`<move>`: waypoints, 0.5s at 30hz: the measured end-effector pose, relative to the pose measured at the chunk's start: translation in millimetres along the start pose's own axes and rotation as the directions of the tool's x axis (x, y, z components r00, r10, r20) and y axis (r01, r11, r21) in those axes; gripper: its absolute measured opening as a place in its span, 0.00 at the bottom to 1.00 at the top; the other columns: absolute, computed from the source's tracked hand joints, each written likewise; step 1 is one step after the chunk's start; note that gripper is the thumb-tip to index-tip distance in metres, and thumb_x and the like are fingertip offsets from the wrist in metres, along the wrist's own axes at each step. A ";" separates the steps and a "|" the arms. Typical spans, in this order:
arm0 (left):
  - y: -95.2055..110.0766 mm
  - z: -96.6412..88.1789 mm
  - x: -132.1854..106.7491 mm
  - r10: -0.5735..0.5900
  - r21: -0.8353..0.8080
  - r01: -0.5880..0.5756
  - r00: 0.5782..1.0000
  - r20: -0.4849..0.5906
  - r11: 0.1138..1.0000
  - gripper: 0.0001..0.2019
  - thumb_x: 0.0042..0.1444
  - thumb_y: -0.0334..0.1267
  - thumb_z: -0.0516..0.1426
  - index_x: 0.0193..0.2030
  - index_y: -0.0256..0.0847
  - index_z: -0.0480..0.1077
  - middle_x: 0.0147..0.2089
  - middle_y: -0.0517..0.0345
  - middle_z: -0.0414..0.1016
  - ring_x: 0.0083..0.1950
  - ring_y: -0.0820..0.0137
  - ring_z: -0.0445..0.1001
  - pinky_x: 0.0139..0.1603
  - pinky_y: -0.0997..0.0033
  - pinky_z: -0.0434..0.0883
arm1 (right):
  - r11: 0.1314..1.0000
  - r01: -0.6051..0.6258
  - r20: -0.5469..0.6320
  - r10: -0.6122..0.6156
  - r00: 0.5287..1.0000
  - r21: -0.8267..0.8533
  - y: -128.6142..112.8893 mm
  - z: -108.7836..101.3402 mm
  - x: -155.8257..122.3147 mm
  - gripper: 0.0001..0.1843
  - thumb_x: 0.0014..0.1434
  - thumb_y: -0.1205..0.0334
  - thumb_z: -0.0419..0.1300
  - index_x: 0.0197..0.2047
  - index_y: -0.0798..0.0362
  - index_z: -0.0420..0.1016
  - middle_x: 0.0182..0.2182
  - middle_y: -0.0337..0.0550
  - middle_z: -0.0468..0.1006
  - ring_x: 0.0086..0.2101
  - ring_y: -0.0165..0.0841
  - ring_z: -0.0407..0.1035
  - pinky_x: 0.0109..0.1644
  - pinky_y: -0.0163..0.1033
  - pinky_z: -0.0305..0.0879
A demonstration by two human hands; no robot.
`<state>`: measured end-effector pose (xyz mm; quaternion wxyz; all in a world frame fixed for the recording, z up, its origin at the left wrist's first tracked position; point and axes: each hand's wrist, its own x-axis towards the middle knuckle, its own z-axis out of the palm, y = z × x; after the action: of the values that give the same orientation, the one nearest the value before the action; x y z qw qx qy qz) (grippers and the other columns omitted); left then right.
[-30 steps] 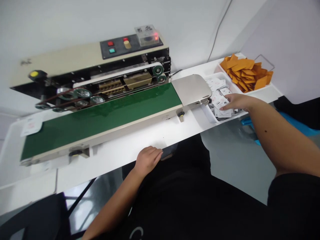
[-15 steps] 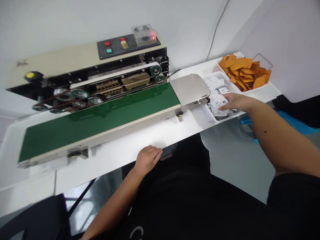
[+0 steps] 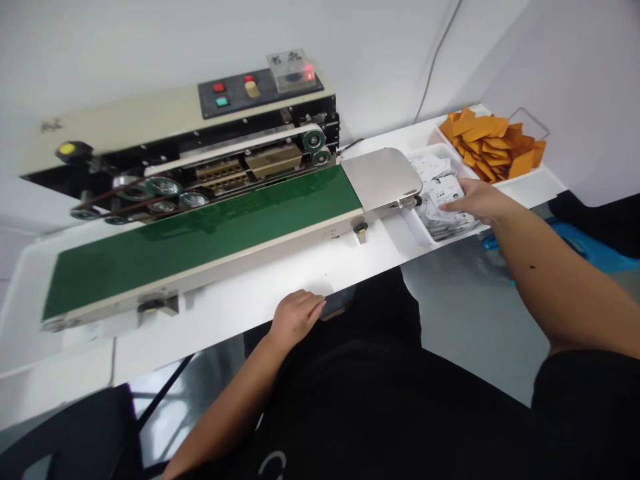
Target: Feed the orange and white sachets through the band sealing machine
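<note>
Here, right hand (image 3: 475,203) — fingers (image 3: 455,205) flat on white sachets (image 3: 443,200), grip unclear, left hand (image 3: 295,318) loose and empty on table edge (image 3: 235,335)

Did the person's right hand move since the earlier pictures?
Yes: the right hand has shifted slightly toward the far wall of the white tray, closer to the pile of orange pieces.

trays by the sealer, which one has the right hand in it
The nearer white tray, full of white printed sachets; the right hand lies on them. The tray behind holds orange packets.
</note>
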<state>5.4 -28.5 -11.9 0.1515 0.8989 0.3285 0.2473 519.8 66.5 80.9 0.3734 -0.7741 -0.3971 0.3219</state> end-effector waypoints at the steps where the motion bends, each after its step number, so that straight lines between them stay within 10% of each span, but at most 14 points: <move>1: -0.4 0.0 -0.1 -0.001 -0.002 0.001 1.000 0.002 1.000 0.08 0.74 0.36 0.59 0.46 0.42 0.80 0.35 0.55 0.84 0.36 0.65 0.80 0.40 0.64 0.75 | 0.998 -0.041 0.046 0.039 0.998 0.047 1.6 -1.9 1.6 0.28 0.52 0.79 0.76 0.57 0.70 0.82 0.47 0.67 0.87 0.34 0.27 0.77 0.42 0.41 0.68; 6: -0.9 1.1 1.2 -0.007 -0.008 0.007 1.000 0.009 1.000 0.08 0.75 0.37 0.59 0.46 0.43 0.80 0.36 0.56 0.85 0.36 0.65 0.80 0.40 0.65 0.75 | 0.944 -0.129 -0.010 0.138 0.990 0.302 8.8 -12.6 10.9 0.30 0.60 0.77 0.71 0.65 0.64 0.77 0.57 0.71 0.82 0.35 0.25 0.80 0.40 0.41 0.66; 15: 0.7 3.0 7.9 -0.003 -0.027 0.003 1.000 0.018 1.000 0.08 0.74 0.37 0.59 0.46 0.42 0.81 0.35 0.55 0.84 0.35 0.65 0.80 0.39 0.66 0.74 | 0.746 -0.110 -0.100 0.231 0.968 0.657 21.6 -25.0 29.5 0.01 0.60 0.79 0.68 0.36 0.70 0.81 0.59 0.69 0.81 0.42 0.26 0.82 0.40 0.43 0.64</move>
<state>12.7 -24.1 -11.3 0.1671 0.8984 0.3251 0.2436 561.8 75.0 69.9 0.6191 -0.6564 -0.1547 0.4025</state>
